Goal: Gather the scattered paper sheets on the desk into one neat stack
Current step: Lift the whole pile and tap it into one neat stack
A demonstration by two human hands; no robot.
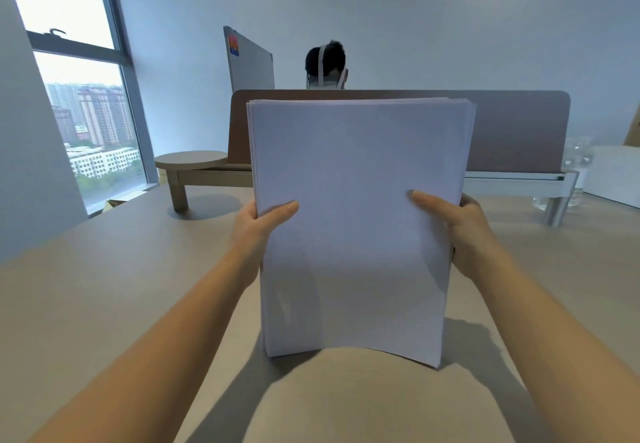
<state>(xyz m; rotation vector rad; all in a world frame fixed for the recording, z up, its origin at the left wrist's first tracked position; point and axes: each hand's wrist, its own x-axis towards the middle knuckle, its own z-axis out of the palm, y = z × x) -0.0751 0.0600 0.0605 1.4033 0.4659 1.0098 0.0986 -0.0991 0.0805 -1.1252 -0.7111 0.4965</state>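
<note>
A thick stack of white paper sheets (356, 220) stands upright in front of me, its bottom edge just above or on the beige desk (104, 286); contact is hard to tell. My left hand (258, 231) grips the stack's left edge, thumb on the front. My right hand (460, 231) grips the right edge the same way. The top edges are slightly uneven, fanned at the right corner. The bottom edge bows a little.
A brown divider panel (519, 130) runs across the far side of the desk, with a person's head behind it. A small round shelf (192, 162) stands at the back left. A white box (614, 172) and clear bottles sit far right.
</note>
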